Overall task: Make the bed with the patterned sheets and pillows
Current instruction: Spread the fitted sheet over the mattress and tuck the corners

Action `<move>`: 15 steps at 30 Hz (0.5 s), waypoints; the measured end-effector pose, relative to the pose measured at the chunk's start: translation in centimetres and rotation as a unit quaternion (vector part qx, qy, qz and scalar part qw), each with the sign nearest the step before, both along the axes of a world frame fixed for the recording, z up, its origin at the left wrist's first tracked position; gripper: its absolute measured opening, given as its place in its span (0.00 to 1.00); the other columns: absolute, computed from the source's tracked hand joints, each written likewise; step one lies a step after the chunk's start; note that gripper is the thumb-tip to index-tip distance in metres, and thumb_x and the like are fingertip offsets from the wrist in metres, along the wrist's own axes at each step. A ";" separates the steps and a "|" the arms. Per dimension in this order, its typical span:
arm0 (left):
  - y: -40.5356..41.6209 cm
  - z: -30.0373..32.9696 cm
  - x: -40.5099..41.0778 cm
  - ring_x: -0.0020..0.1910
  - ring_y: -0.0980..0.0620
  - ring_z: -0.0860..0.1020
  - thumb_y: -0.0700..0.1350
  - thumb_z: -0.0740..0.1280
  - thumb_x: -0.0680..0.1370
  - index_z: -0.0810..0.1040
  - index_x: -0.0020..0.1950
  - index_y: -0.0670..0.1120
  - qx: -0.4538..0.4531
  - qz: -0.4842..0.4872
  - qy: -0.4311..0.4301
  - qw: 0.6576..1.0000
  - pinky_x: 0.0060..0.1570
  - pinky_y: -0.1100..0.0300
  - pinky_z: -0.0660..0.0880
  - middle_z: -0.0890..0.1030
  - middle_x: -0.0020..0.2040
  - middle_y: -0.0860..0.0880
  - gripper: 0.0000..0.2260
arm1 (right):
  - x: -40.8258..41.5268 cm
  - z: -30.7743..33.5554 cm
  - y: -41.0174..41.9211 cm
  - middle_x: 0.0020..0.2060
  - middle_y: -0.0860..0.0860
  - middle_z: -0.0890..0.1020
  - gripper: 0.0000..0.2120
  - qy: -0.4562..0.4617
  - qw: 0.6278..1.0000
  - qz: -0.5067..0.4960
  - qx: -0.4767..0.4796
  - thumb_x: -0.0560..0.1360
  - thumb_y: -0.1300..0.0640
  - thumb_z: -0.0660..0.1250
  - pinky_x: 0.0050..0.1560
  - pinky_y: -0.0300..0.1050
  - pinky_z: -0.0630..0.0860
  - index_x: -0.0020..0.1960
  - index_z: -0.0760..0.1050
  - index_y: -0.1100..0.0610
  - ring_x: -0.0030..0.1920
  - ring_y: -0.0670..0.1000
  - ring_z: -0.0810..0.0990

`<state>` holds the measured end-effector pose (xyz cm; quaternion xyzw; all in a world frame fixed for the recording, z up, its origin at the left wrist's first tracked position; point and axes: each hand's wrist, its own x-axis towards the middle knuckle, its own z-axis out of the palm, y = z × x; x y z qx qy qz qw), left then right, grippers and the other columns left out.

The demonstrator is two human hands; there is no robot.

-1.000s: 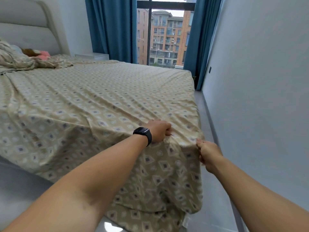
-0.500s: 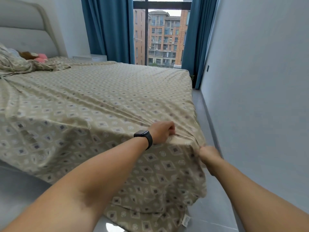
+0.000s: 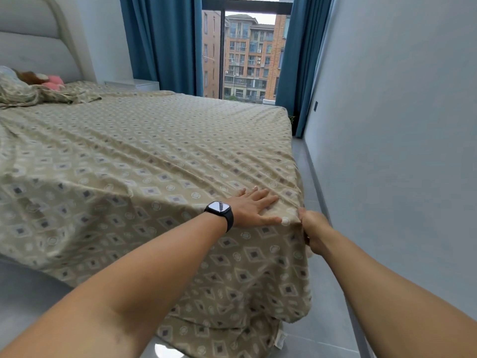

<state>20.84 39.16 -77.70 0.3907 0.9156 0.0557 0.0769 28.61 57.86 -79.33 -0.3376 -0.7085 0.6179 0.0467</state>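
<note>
Patterned sheet [image 3: 154, 156]: spread over the bed [image 3: 28, 293], its near corner draped toward the floor. Judged thin, light, limp cloth; slides easily and wrinkles under uneven pull, as the diagonal creases running toward the corner suggest. Best taken at the corner hem or along the edge.
Left hand [image 3: 254, 208]: laid flat on the sheet at the corner, fingers [image 3: 265, 196] straight, nothing grasped.
Right hand [image 3: 313, 232]: clenched around the bunched corner fold.
Bunched bedding [image 3: 38, 95]: heaped near the headboard [image 3: 33, 50].
</note>
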 end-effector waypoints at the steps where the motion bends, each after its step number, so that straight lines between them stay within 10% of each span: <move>1: 0.0 0.1 0.1 0.82 0.51 0.41 0.79 0.48 0.73 0.44 0.81 0.63 -0.006 -0.003 0.006 1.000 0.79 0.46 0.39 0.44 0.83 0.53 0.41 | 0.2 0.8 -0.1 0.57 0.57 0.81 0.18 0.001 0.999 -0.017 0.045 0.82 0.52 0.61 0.62 0.55 0.77 0.64 0.78 0.63 0.59 0.62 0.79; 10: -0.5 0.2 0.9 0.82 0.52 0.43 0.77 0.51 0.74 0.44 0.81 0.63 0.013 -0.015 0.004 1.000 0.79 0.46 0.39 0.45 0.83 0.53 0.40 | 0.7 -0.1 -2.3 0.59 0.57 0.79 0.15 -0.021 0.953 -0.059 0.297 0.80 0.52 0.56 0.61 0.57 0.75 0.59 0.77 0.57 0.58 0.62 0.78; 15: -1.7 0.9 -0.1 0.77 0.49 0.65 0.71 0.58 0.77 0.62 0.78 0.63 0.286 0.088 -0.153 0.942 0.77 0.43 0.59 0.66 0.78 0.52 0.31 | -1.3 3.1 -3.3 0.66 0.56 0.73 0.17 0.076 0.865 -0.054 0.494 0.80 0.54 0.55 0.65 0.56 0.66 0.65 0.74 0.54 0.65 0.60 0.71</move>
